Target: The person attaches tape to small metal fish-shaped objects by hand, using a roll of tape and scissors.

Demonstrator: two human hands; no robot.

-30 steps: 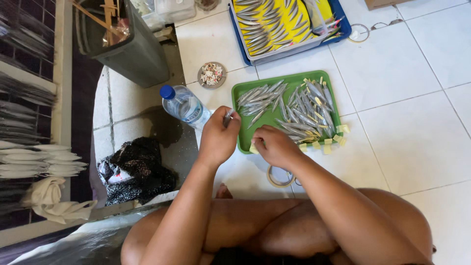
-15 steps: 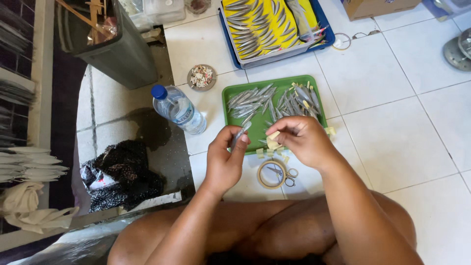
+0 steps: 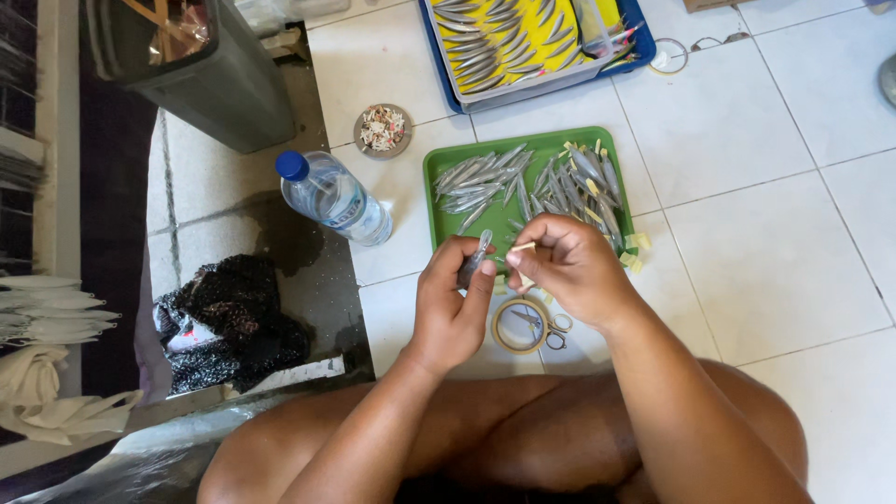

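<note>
My left hand (image 3: 455,299) pinches a small silver fish-shaped piece (image 3: 474,259) upright over the near edge of the green tray (image 3: 439,161). Right beside it, my right hand (image 3: 569,266) holds a short strip of tan tape (image 3: 521,248) whose end points at the silver piece. Many more silver pieces (image 3: 560,191) lie in loose piles on the green tray, several with tape tabs on them. A roll of tan tape (image 3: 521,325) and small scissors (image 3: 551,329) lie on the tile just below my hands.
A clear water bottle with a blue cap (image 3: 331,196) lies left of the tray. A small dish of scraps (image 3: 383,129) sits behind it. A blue tray with yellow sheets of silver pieces (image 3: 523,37) is at the back. A grey bin (image 3: 201,70) and black cloth (image 3: 229,317) are at left.
My left hand picked a silver piece off the green tray and drew it toward me. My right hand left the tray's edge with a tape strip and met the left hand.
</note>
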